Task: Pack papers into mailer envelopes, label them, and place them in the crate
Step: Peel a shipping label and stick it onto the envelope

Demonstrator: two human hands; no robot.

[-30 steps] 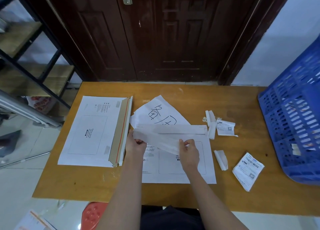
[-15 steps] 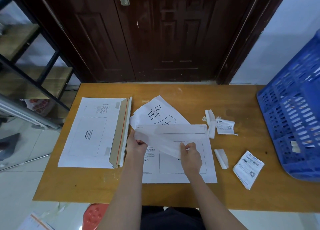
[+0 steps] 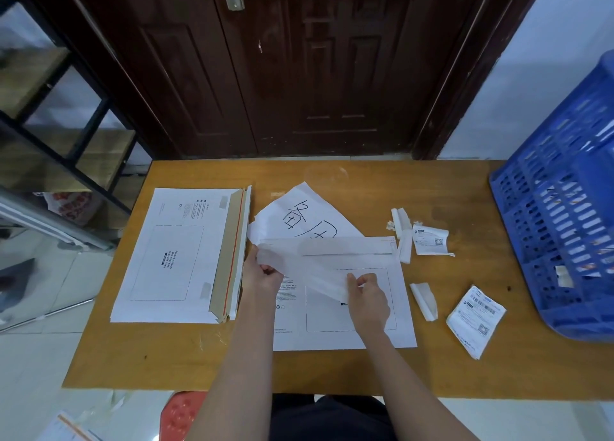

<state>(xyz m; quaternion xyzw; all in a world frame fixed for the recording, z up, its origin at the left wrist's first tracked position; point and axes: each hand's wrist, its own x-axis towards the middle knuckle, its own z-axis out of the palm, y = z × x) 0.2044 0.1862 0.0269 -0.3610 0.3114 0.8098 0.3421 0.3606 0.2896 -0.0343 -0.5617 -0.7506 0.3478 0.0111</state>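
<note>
The left hand (image 3: 262,276) is pinching one end of a translucent white release strip (image 3: 309,269) between curled fingers, and the right hand (image 3: 367,296) is pinching the other end, so the strip is stretching slantwise between them just above the mailer envelope (image 3: 402,307). That envelope is lying flat on the wooden table (image 3: 365,371) in front of the person, its flap (image 3: 345,246) folded down along the far edge. A sheet of paper with large handwritten characters (image 3: 309,214) is poking out from beneath the flap edge. To the left, a stack of unused mailer envelopes (image 3: 176,258) is lying with flaps open. To the right, crumpled strip scraps (image 3: 423,299) and two shipping labels (image 3: 475,319) (image 3: 430,240) are lying loose. The blue plastic crate (image 3: 558,228) is standing at the table's right edge.
</note>
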